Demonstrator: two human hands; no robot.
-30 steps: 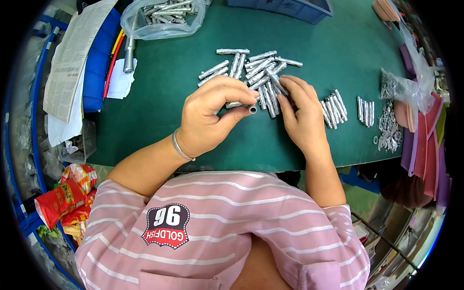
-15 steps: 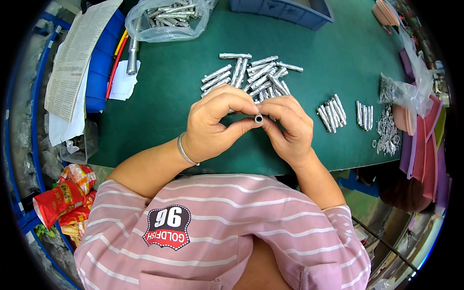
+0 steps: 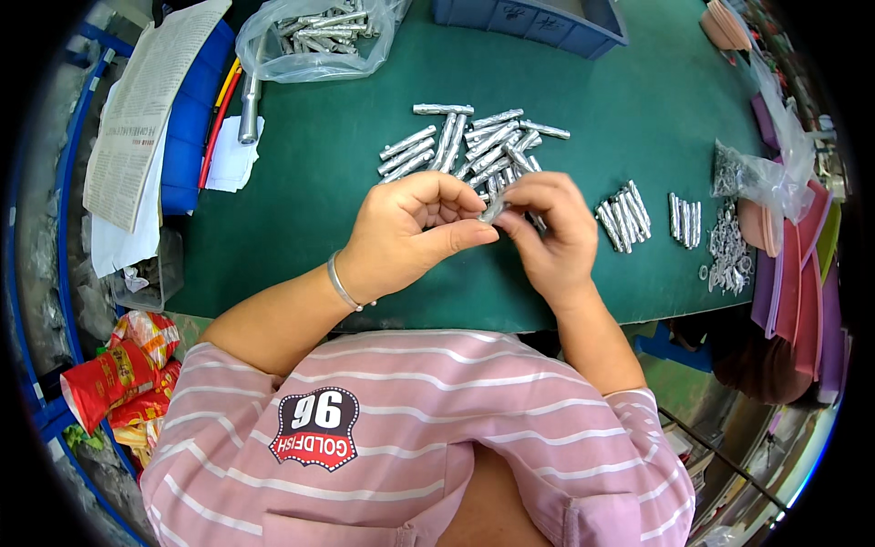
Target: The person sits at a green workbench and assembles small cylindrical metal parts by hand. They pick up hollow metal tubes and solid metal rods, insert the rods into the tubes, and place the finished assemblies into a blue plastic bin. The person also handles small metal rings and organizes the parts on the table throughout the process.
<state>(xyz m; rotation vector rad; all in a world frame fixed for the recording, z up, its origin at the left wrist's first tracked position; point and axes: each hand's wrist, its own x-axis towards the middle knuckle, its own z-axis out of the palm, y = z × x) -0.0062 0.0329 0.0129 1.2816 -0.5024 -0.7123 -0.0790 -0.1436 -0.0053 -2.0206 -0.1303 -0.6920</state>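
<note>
Pinching a slim silvery metal tube (image 3: 491, 213) between our left hand (image 3: 407, 221) and right hand (image 3: 555, 226), we are probably steadying it best by pressing lightly, evenly.

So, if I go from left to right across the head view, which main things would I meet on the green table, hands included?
Red stick, metal rod, left hand, held tube, right hand, larger tube group, smaller tube group, small metal parts.
</note>
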